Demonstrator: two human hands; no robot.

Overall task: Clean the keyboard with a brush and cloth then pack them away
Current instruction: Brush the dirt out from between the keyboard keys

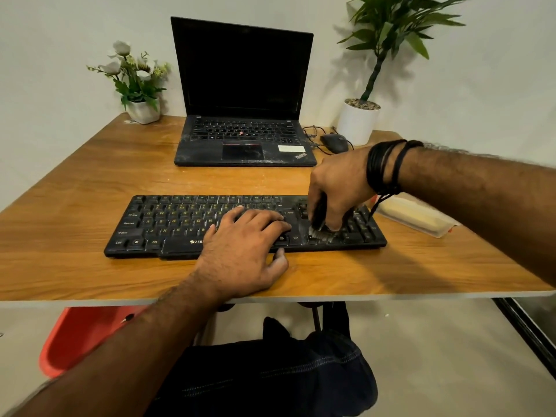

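A black full-size plastic keyboard [210, 227] w/ yellowish key legends lies flat near the front edge of a brown wood-grain table [90, 182], long side parallel to that edge. The left hand [243, 245] rests palm-down on the keyboard's middle-right section, fingers straight and spread over the keys, thumb on the table just in front of the keyboard; it grasps nothing. The right hand [337, 188] comes in from the right, fingers curled round a small dark-handled brush [320, 224] held roughly upright, its pale bristles touching the keys between the main block and the numpad. Whitish dust shows on the keys around the bristles. Black cord bands [386, 167] wrap the right wrist.

Just right of the keyboard, partly behind the right forearm, lies a pale cream flat item w/ a clear cover [418, 218]; can't tell what it is.

Further back: an open black laptop [243, 94], screen dark, dusty palm rest. Right of it a dark mouse [334, 142] w/ cable, then a white pot w/ a green leafy plant [359, 121]. Back-left corner: a small white pot of white flowers [135, 82]. Below the table, a red plastic seat [81, 338] at left and dark trousers [270, 377] at centre.
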